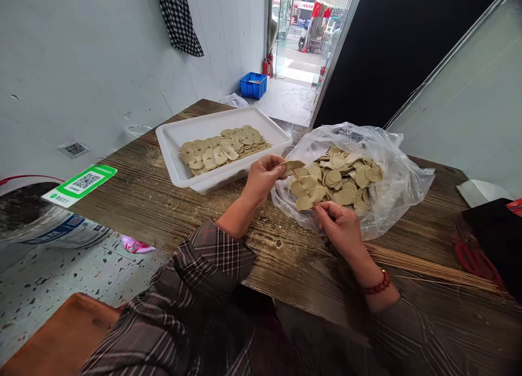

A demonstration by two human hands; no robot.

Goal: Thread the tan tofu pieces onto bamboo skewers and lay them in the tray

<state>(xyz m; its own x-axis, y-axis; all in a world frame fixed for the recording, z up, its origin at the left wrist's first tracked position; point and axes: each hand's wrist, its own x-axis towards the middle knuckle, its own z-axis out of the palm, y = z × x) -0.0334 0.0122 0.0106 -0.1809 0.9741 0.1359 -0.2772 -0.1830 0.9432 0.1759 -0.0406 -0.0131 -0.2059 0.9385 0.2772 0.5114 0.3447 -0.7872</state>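
Note:
My left hand (265,177) pinches a thin beige round slice (294,165) between thumb and fingers, above the near left side of a clear plastic bag (402,191). Lower and to the right, my right hand (340,223) is closed at the edge of a pair of overlapping beige slices (309,197); whether a stick runs through them I cannot make out. Many loose slices (346,172) fill the open bag. In a white tray (179,172) to the left, rows of slices (220,150) lie on thin sticks.
Thin bamboo skewers (428,264) lie on the wooden table (138,202) at right, near red-handled scissors (468,256). A green-edged QR card (84,184) sits at the left edge, above a white bucket (61,229). A blue crate (253,86) stands on the floor by the doorway.

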